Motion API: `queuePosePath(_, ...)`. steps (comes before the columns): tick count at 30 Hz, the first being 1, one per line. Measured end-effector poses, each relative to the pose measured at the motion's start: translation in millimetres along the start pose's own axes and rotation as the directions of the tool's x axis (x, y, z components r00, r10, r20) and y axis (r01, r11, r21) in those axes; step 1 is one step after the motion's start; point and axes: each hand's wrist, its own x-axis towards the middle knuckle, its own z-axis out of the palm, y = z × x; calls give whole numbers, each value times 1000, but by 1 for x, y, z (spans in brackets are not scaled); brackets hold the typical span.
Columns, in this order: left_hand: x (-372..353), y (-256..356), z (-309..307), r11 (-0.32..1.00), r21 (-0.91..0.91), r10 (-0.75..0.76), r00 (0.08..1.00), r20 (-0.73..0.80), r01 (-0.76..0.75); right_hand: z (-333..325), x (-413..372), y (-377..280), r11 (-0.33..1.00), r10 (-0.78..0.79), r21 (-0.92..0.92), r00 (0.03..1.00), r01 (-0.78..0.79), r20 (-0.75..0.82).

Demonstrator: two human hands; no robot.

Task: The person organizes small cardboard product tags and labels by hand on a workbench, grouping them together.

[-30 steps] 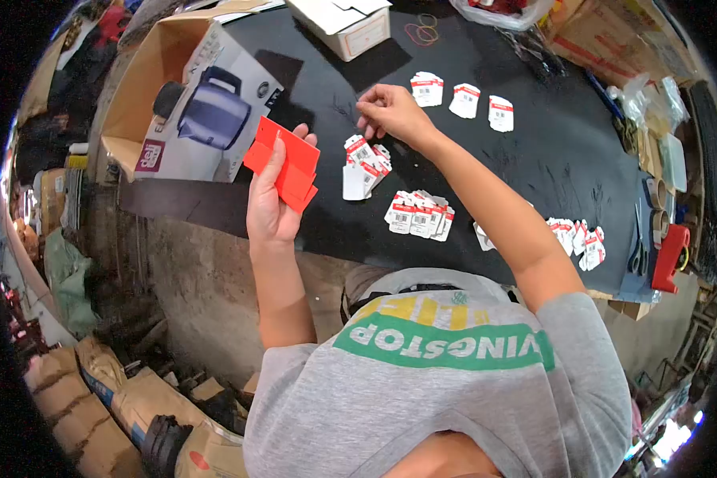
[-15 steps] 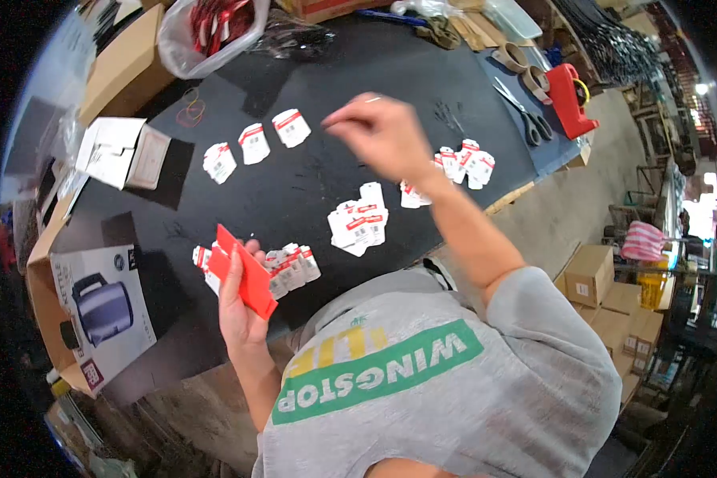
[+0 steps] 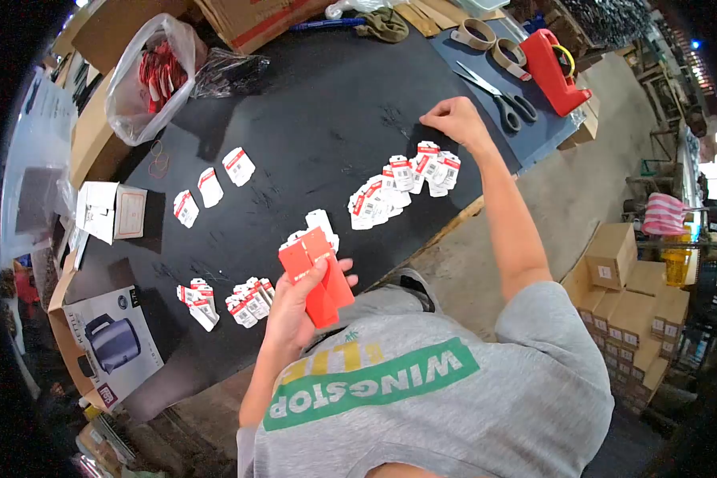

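Observation:
My left hand (image 3: 293,312) grips a small bunch of flat red cards (image 3: 320,275), fanned slightly with the thumb across them. Partly behind the cards lies a pile of white-and-red tags (image 3: 323,225). My right hand (image 3: 457,124) is at the far right of the black table, fingertips pinched together; whatever they hold is too small to make out. Some thin dark strands (image 3: 394,119) lie to the left of it. Just below that hand are overlapping white-and-red tags (image 3: 436,169), with a longer heap of tags (image 3: 374,201) beside them.
Three small tag stacks (image 3: 210,187) form a row at left; more tags (image 3: 249,303) lie near the front edge. Scissors (image 3: 498,95), tape rolls (image 3: 476,34) and a red tape dispenser (image 3: 551,72) sit at far right. A plastic bag (image 3: 127,103) and kettle box (image 3: 111,342) stand left.
My right hand has moved right, from over the middle of the table to beside the strands. My left hand has shifted right, and the red cards now face up, spread apart.

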Motion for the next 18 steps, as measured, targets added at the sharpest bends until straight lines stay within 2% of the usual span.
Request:
queuePosePath(1, 6, 3, 9, 999, 40, 17, 1000, 9, -17, 0, -3, -2, 998, -43, 38, 999, 44, -10)
queuePosePath(3, 22, 10, 25, 996, 81, 48, 999, 8, -49, -4, -9, -4, 995, 2, 103, 1000, -3, 11)
queuePosePath(5, 42, 17, 38, 974, 130, 177, 982, 68, -184, -14, -20, -10, 932, -33, 362, 998, 13, 49)
queuePosePath(7, 58, 24, 60, 969, 120, 206, 975, 82, -215, -18, -26, -14, 917, -55, 399, 994, 14, 92)
queuePosePath(9, 69, 31, 78, 952, 68, 290, 949, 120, -299, -11, -23, 2, 939, -166, 301, 986, 165, -23)
queuePosePath(10, 74, 33, 83, 947, 35, 315, 942, 119, -321, -6, -21, 8, 895, -214, 370, 967, 250, -137)
queuePosePath(15, 87, 43, 81, 896, 29, 441, 896, 56, -442, -5, -33, 13, 863, -140, 462, 975, 204, -170)
queuePosePath(17, 96, 41, 75, 895, 143, 412, 906, 95, -422, -7, -35, 14, 758, -116, 607, 965, 239, -235)
queuePosePath(18, 101, 38, 75, 899, 138, 405, 909, 99, -416, -9, -35, 9, 722, -116, 639, 957, 265, -267)
